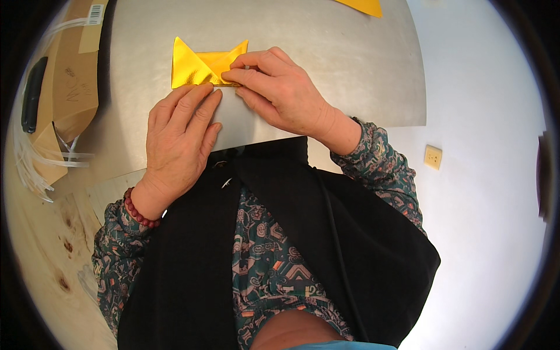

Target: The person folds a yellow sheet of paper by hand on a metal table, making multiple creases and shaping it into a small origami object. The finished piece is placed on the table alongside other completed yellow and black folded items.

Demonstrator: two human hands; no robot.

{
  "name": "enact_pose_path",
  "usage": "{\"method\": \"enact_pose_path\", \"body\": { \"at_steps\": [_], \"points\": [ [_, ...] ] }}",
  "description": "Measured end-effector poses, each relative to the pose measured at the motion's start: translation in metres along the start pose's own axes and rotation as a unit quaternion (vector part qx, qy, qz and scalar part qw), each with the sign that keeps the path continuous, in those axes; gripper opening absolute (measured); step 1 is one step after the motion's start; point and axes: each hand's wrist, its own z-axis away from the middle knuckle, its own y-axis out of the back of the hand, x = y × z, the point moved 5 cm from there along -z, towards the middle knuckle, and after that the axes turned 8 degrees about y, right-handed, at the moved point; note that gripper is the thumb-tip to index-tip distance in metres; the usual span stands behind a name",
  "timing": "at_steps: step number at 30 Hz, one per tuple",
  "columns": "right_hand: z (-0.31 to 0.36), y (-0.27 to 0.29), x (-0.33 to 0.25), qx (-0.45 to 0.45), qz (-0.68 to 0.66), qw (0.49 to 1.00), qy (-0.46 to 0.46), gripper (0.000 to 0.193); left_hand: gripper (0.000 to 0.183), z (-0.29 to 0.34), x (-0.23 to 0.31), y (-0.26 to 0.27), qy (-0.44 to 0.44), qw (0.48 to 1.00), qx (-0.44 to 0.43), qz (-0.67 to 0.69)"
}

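A shiny gold paper, folded with two pointed corners standing up at its far side, lies on the metal tabletop. My left hand lies with fingers stretched out, their tips against the paper's near edge and the thumb apart. From the right, my right hand pinches the paper's right flap between thumb and fingers, close to where the folds cross. Its fingertips partly cover that side of the paper.
The grey metal table has a rounded right side. Another gold sheet lies at its far edge. On the left stands a brown cardboard box with a black object and white plastic strips. A socket is at right.
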Motion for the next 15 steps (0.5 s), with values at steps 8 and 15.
{"method": "enact_pose_path", "body": {
  "at_steps": [8, 15],
  "points": [
    [-0.0009, -0.0030, 0.0003, 0.004, -0.030, 1.000, -0.007, 0.023, 0.057, 0.0044, 0.0012, -0.0019, 0.026, 0.999, -0.030, -0.011],
    [-0.0032, -0.0036, -0.0008, -0.012, -0.056, 0.998, -0.003, 0.024, 0.060, 0.0063, 0.0019, -0.0021, 0.023, 0.999, -0.034, -0.022]
  ]
}}
